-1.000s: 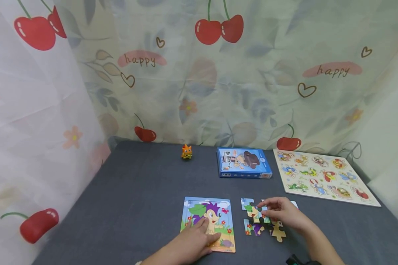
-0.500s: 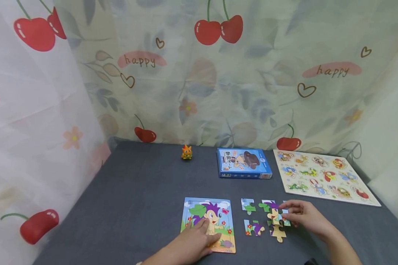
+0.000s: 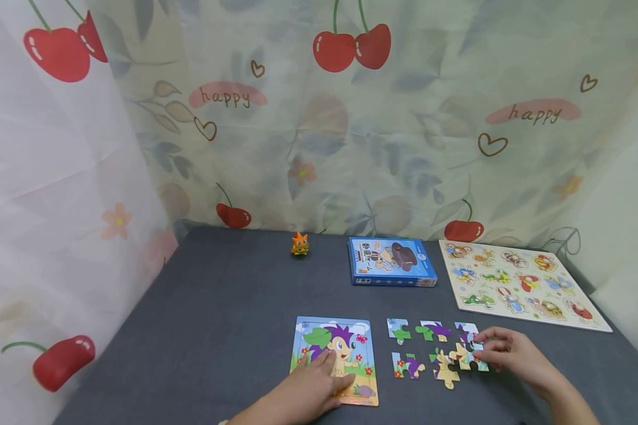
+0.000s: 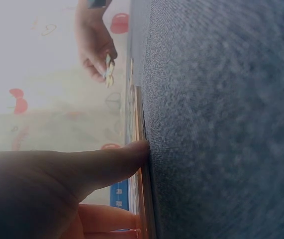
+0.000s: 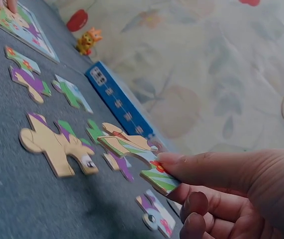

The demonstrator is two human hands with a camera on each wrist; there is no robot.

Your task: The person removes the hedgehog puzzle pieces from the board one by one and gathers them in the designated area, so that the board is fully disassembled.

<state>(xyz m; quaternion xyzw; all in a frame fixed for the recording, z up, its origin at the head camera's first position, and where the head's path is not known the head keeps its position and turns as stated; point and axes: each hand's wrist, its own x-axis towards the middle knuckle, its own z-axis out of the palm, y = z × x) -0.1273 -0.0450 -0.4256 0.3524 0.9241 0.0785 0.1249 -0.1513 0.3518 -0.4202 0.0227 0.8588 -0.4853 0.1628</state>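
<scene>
In the head view my left hand rests with its fingers extended on the hedgehog puzzle board. Its thumb lies along the board's edge in the left wrist view. My right hand pinches a jigsaw piece between thumb and fingers, above the table at right. Green stripes and a red flower show on it. A tan part with a red mark sits against it; whether that is a second held piece, I cannot tell. Below lie several loose pieces, among them a tan one and a purple-and-blue one.
Behind the pieces lies a blue game box. To its right is a white board with insect pictures. A small orange figurine stands at the back of the dark table. Printed curtains enclose the table's back and sides.
My right hand has moved rightward across the loose pieces with the jigsaw piece still pinched, uncovering those at top middle and top right. The left hand has stayed on the puzzle board.
</scene>
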